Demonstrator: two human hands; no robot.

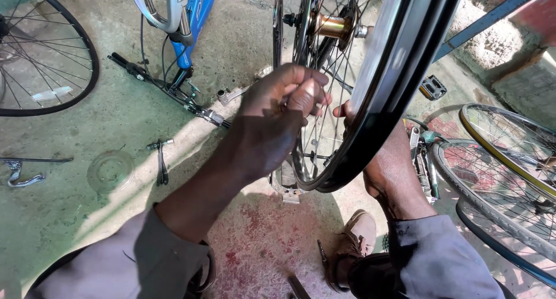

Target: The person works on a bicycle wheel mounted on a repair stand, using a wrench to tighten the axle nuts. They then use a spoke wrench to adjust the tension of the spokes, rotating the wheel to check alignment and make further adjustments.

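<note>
A black bicycle wheel rim [382, 96] with thin spokes and a brass-coloured hub [331, 26] stands upright in front of me. My left hand [272, 122] reaches in at the spokes, its fingers pinched together on something small that I cannot make out. My right hand [387, 160] is behind the rim, mostly hidden by it, and its fingers touch the rim's inner side near the spokes.
A blue bicycle frame [194, 21] lies upside down on the concrete floor, with cables and brake parts [174, 90] beside it. Another wheel [40, 50] lies at the top left; more wheels [504, 160] are stacked at the right. A pedal [432, 87], small tools [161, 160] and my sandalled foot [356, 235] are nearby.
</note>
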